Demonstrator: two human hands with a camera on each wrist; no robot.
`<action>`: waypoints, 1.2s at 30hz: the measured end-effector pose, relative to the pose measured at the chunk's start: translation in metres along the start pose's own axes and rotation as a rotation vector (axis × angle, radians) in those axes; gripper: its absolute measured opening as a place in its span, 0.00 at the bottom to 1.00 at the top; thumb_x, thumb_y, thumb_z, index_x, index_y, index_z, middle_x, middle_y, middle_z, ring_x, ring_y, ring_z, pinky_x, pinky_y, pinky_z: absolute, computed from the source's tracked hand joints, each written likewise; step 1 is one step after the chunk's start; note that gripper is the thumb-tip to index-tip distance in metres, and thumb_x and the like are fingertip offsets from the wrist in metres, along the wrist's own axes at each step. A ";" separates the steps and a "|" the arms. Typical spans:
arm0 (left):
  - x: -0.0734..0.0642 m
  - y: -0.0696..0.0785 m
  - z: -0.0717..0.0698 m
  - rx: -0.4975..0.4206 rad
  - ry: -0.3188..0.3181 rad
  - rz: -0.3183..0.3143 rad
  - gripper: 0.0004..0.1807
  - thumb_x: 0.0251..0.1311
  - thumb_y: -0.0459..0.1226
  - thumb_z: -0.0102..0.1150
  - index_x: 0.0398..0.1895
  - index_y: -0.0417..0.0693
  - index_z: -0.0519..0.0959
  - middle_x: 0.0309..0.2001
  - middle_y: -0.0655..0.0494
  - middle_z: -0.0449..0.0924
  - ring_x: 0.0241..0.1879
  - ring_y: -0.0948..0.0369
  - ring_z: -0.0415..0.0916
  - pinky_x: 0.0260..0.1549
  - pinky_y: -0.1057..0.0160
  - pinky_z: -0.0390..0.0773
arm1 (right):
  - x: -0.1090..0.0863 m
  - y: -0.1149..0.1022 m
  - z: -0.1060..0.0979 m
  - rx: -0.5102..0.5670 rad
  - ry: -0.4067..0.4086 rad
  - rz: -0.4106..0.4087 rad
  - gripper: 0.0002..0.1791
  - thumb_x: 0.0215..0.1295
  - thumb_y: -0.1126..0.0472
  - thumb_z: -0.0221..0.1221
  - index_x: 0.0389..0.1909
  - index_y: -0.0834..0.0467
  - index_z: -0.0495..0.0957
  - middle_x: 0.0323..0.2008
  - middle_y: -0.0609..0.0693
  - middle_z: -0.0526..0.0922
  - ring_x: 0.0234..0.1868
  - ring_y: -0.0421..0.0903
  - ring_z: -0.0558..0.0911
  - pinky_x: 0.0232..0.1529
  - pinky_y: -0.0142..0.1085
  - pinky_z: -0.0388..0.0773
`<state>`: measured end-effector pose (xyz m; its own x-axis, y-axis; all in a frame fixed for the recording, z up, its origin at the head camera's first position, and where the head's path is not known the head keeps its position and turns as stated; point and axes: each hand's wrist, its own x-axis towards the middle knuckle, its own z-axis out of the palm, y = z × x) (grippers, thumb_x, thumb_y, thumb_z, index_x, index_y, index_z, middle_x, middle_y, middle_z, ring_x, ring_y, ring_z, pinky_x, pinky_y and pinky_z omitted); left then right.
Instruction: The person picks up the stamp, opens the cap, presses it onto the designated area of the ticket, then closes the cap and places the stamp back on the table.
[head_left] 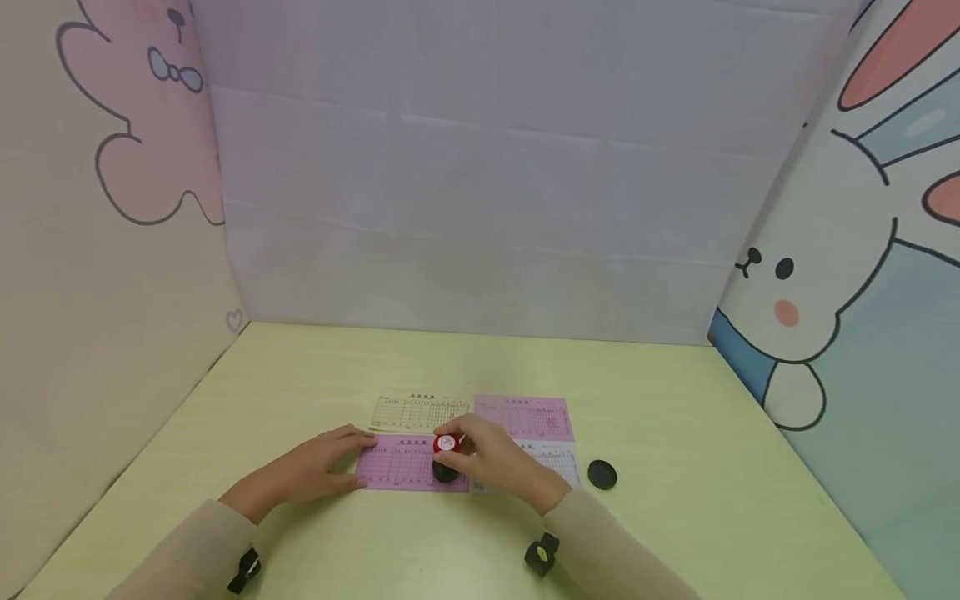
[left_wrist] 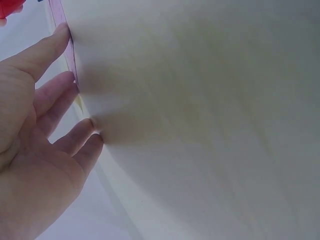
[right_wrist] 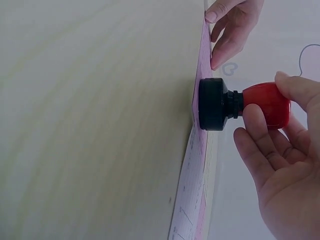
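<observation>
My right hand grips the red knob of a round stamp between thumb and fingers. The stamp's black base stands upright on the right part of a pink printed form, as the right wrist view also shows. At that form's left edge, my left hand rests with fingers spread, fingertips on the paper's border and the table. In the left wrist view the left fingers are fairly straight and hold nothing. The stamp's underside is hidden against the paper.
A cream form lies behind the pink one, and a second pink form sits back right. Partly under my right forearm is a white form. A round black cap lies to its right. Printed panels surround the pale table.
</observation>
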<state>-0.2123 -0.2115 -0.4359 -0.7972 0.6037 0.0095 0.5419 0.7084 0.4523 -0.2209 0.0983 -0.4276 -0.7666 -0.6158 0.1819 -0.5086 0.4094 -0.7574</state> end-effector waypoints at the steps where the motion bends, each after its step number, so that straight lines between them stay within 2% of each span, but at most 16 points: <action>1: 0.000 0.000 0.000 0.001 0.001 0.001 0.33 0.63 0.47 0.67 0.64 0.35 0.74 0.62 0.43 0.74 0.63 0.41 0.69 0.62 0.39 0.68 | 0.000 0.000 0.000 -0.001 0.002 -0.001 0.17 0.69 0.57 0.65 0.54 0.60 0.79 0.42 0.44 0.79 0.37 0.36 0.77 0.39 0.29 0.80; 14: 0.000 -0.004 0.002 -0.004 -0.002 -0.006 0.32 0.62 0.46 0.68 0.65 0.36 0.74 0.63 0.44 0.73 0.64 0.42 0.69 0.63 0.40 0.68 | 0.002 -0.003 -0.001 -0.003 -0.015 0.010 0.16 0.69 0.58 0.65 0.54 0.59 0.79 0.42 0.43 0.78 0.37 0.36 0.77 0.38 0.28 0.79; 24: 0.000 -0.002 0.002 -0.005 -0.005 -0.011 0.33 0.62 0.46 0.68 0.65 0.36 0.74 0.63 0.44 0.73 0.64 0.42 0.69 0.63 0.40 0.68 | 0.002 0.000 -0.001 0.005 -0.023 0.021 0.18 0.69 0.57 0.65 0.54 0.61 0.79 0.42 0.43 0.79 0.37 0.36 0.77 0.39 0.29 0.79; 36: 0.001 -0.002 0.001 0.003 -0.013 -0.016 0.33 0.62 0.46 0.68 0.65 0.36 0.74 0.63 0.44 0.73 0.64 0.42 0.69 0.63 0.40 0.68 | 0.001 -0.001 -0.001 0.020 -0.019 0.048 0.18 0.69 0.55 0.64 0.54 0.59 0.79 0.42 0.43 0.79 0.38 0.37 0.77 0.39 0.29 0.79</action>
<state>-0.2139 -0.2118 -0.4372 -0.8023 0.5968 -0.0095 0.5298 0.7193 0.4493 -0.2217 0.0981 -0.4262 -0.7825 -0.6082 0.1332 -0.4629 0.4252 -0.7777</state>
